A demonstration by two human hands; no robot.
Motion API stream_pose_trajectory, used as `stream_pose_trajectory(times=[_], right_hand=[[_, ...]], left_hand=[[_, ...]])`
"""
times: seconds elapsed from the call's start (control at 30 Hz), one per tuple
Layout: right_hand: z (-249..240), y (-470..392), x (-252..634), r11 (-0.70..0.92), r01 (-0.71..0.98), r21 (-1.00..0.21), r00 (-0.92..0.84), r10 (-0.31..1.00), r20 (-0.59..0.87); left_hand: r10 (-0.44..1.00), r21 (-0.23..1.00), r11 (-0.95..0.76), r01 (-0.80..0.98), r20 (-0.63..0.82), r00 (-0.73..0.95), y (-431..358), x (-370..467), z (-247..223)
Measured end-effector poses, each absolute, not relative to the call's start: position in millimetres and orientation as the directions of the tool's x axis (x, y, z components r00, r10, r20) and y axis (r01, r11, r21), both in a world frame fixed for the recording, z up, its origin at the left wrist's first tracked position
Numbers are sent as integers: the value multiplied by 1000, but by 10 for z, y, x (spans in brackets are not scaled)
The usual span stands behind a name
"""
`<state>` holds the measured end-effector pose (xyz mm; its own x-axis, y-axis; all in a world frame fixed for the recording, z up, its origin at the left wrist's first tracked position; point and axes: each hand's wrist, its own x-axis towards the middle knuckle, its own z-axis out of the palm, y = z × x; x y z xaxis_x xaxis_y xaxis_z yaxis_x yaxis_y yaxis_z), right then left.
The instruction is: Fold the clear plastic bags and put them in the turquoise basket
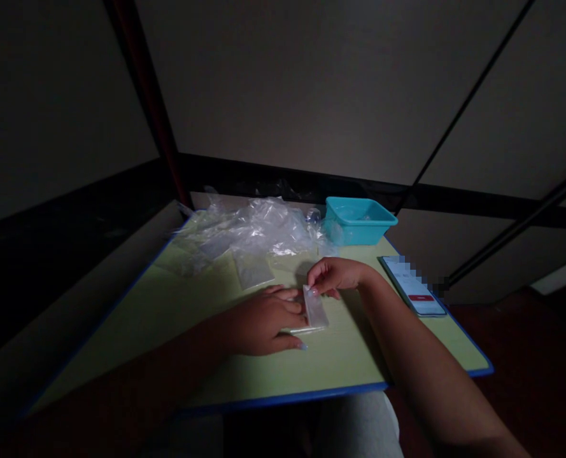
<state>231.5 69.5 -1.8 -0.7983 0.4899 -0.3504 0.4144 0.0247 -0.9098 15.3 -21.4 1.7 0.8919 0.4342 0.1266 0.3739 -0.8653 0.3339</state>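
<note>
My left hand (pixel 266 319) lies flat on the table with its fingers spread, pressing on part of a small clear plastic bag (pixel 316 310). The fingers of my right hand (pixel 334 276) are pinched on the bag's upper edge, where a flap appears folded over. Just beyond my left hand rests another flat plastic bag (pixel 254 270). A loose heap of crinkled clear plastic bags (pixel 273 222) spreads along the far side of the table. The part of the held bag beneath my left fingers is hidden.
The yellow-green table (pixel 340 366) has a blue edge. At its far right stands a turquoise plastic basket (pixel 363 232). A phone (pixel 414 286) with a lit screen lies near the right edge. Wall panels rise close behind the table.
</note>
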Motion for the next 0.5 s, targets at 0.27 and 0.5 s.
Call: stream_pose_trajectory(times=[0.27,0.5], right_hand=[[-10,675,2305,21,462,-887,-771,503,-390],[-19,668,2304,21,456,-890,-787,476,-392]], left_hand=[[641,448,-750,487,309,703,-180,191,87],[880,662,-452,598,221,420,-121,234,-95]])
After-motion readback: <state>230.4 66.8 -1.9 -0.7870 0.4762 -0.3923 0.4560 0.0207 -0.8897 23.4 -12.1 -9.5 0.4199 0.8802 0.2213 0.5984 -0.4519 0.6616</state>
